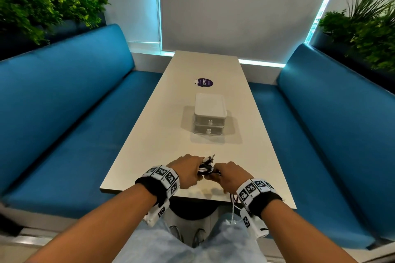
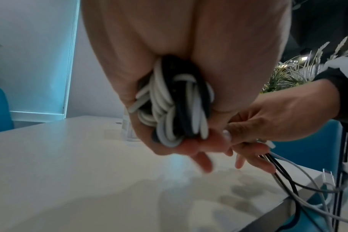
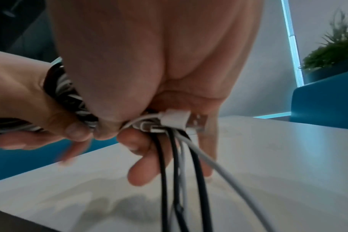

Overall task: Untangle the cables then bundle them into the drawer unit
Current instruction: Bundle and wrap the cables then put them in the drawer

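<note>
My left hand (image 1: 188, 170) grips a wound coil of black and white cables (image 2: 175, 106) just above the near end of the beige table (image 1: 162, 130). Right beside it, my right hand (image 1: 227, 174) pinches the loose cable ends (image 3: 177, 157); a white plug (image 3: 175, 120) shows between its fingers. Black and white strands hang from that hand over the table's front edge (image 1: 233, 209). The coil (image 1: 206, 167) peeks out between both hands, with connector tips on top. A small white two-drawer unit (image 1: 210, 114) stands mid-table, both drawers closed, well beyond my hands.
A round purple sticker (image 1: 204, 82) lies on the table behind the drawer unit. Blue padded benches (image 1: 70, 113) run along both sides. Planters with green plants (image 1: 367, 28) stand behind the benches. My knees and shoes show under the table's near edge.
</note>
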`<state>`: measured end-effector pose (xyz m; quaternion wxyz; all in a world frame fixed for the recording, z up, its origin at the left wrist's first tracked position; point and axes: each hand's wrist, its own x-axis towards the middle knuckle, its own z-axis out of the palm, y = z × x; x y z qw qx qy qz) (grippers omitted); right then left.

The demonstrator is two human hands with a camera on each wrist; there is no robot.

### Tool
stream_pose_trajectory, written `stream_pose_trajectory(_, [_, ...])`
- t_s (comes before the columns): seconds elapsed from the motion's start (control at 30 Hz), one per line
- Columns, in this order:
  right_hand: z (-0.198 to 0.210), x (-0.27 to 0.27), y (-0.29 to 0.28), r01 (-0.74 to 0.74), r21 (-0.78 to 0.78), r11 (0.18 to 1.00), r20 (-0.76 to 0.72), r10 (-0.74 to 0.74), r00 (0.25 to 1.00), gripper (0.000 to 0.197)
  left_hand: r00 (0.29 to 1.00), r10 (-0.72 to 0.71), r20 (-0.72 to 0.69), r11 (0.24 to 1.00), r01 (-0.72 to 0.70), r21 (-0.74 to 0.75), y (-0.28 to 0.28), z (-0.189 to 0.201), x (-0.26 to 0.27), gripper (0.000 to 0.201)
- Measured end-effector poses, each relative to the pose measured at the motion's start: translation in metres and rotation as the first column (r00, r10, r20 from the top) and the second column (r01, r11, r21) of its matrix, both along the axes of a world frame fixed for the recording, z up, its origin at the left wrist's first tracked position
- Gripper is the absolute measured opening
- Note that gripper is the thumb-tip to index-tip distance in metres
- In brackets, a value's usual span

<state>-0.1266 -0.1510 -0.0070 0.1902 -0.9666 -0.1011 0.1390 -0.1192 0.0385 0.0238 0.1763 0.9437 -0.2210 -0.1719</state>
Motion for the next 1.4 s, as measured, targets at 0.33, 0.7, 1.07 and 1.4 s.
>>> stream_pose_trajectory(0.33, [-0.005,-0.001,-0.002,-0.129,-0.068,0.989,0.078,0.134,0.988,0.041,0.991,0.11,-0.072,0.994,-0.107,0.033,-0.005,-0.005,-0.004,0.043])
stream_pose_trajectory(0.7, [-0.002,0.0,-0.001,-0.125,-0.26,0.957,0.141,0.166,0.976,0.041,0.975,-0.07,0.211,0.975,0.022,0.222,-0.007,-0.001,-0.002,0.024])
stream_pose_trajectory(1.07, [0.009,0.001,0.003,0.076,0.365,0.928,0.13,-0.132,0.983,0.019,0.949,0.247,0.196,0.962,-0.215,-0.17,-0.003,0.004,0.028,0.029])
stream_pose_trajectory(1.4, [0.013,-0.008,0.024,0.182,0.559,0.809,0.014,-0.229,0.973,0.021,0.921,0.386,0.044,0.823,-0.323,-0.466,-0.003,-0.002,0.027,0.026])
